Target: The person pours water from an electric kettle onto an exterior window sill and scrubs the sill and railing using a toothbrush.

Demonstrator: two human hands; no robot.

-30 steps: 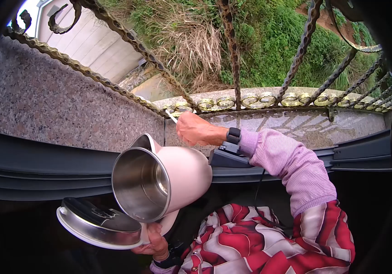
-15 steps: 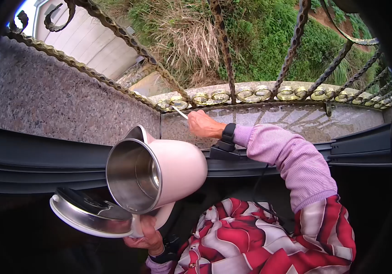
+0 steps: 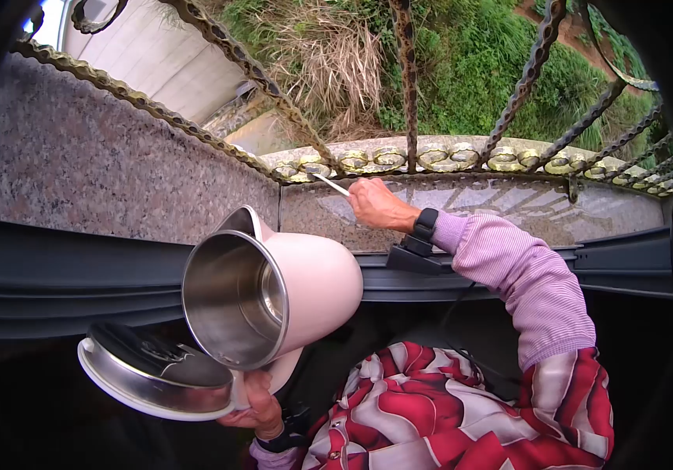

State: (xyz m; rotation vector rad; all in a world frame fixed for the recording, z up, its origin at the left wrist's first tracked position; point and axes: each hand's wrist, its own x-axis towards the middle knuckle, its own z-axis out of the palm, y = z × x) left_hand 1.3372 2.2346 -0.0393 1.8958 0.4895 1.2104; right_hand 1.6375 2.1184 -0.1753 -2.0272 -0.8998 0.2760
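Note:
A pink electric kettle (image 3: 321,290) is tipped on its side, its steel mouth facing left and its interior visible; whether any liquid is in it I cannot tell. Its hinged lid (image 3: 156,376) hangs open below the mouth. My left hand (image 3: 254,406) is closed around the handle by the lid hinge. Above the stone sill, my right hand (image 3: 379,205) pinches a thin whitish stick (image 3: 332,185). The stick's far end reaches the yellowed scrollwork at the base of the metal railing (image 3: 446,159); its exact kind is unclear.
Granite sill (image 3: 117,149) runs along the left and front, with a wet patch (image 3: 501,200) on the right. A dark window frame (image 3: 78,266) lies between me and the sill. Beyond the railing are grass (image 3: 470,86) and a pale wall (image 3: 164,63).
The view has shifted slightly. My right hand and the stick appear a little further right, with the tip still at the railing base. The kettle stays tipped in my left hand.

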